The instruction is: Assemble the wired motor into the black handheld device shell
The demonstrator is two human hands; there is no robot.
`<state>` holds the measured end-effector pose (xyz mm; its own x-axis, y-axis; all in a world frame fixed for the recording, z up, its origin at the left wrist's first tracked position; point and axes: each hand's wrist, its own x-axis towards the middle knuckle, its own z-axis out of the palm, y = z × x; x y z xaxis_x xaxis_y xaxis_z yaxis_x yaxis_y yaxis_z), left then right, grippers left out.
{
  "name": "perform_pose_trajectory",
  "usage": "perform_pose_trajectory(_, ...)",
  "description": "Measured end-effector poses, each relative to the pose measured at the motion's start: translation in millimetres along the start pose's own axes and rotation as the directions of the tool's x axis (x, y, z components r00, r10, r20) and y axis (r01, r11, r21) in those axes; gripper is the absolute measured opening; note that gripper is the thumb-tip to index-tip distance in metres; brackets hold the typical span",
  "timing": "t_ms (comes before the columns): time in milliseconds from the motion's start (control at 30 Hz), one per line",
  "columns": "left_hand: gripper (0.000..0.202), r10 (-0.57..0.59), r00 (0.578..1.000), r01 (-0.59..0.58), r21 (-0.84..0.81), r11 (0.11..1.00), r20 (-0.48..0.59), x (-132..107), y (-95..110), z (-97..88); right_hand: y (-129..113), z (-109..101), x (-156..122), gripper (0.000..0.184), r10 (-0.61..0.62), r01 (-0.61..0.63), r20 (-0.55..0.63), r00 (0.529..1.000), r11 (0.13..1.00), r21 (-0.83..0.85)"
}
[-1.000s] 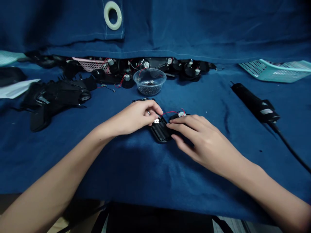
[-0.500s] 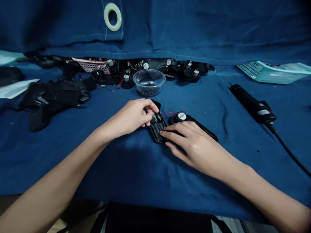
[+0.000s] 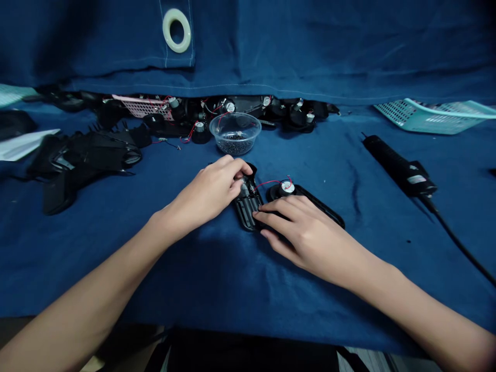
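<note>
left hand (image 3: pixel 211 188): fingers curled, pinching the far end of the black housing (image 3: pixel 245 211)
right hand (image 3: pixel 306 232): fingers stretched out flat, tips pressing the housing's near-right edge
black housing: flat on the table (image 3: pixel 217 274), centre, between both hands
motor (image 3: pixel 287 187): just right of the housing, joined to it by a red wire (image 3: pixel 267 182)
clear bowl (image 3: pixel 234 133): behind the hands, small dark bits inside
corded tool (image 3: pixel 399 165): well apart, right
loose black parts (image 3: pixel 89 157): left, far side

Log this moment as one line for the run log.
left hand: gripping top end of black housing | right hand: flat on housing | motor, red wire: beside | clear bowl: behind
</note>
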<state>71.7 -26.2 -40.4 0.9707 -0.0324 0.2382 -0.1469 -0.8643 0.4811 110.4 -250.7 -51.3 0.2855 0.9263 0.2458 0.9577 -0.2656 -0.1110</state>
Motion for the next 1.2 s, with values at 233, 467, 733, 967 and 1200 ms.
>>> perform_pose_trajectory(233,0.027,-0.024,0.996,0.026,0.022,0.999,-0.085,1.0,1.8,2.3,-0.1,0.5,1.1,0.032,-0.007,0.007,0.024,1.000,1.000,-0.003)
perform_pose_trajectory(467,0.025,-0.014,0.995,0.019,0.054,0.998,-0.095,1.1,4.4,0.0,-0.8,0.1,2.0,0.033,-0.005,0.005,0.032,0.999,1.000,0.001)
perform_pose_trajectory(733,0.021,-0.020,0.999,0.022,0.070,0.997,-0.033,-1.6,5.9,1.4,-2.1,-0.5,1.7,0.033,0.000,0.000,0.029,1.000,1.000,-0.003)
perform_pose_trajectory(967,0.016,-0.043,0.999,0.043,-0.036,0.998,-0.001,1.1,9.5,4.9,-2.4,-1.1,2.6,0.032,-0.025,0.025,0.032,0.999,1.000,-0.017)
perform_pose_trajectory(1200,0.017,-0.025,0.999,0.031,-0.174,0.984,0.040,2.6,8.1,8.1,-4.8,-1.9,3.9,0.033,-0.025,0.027,0.057,0.998,0.998,-0.050)
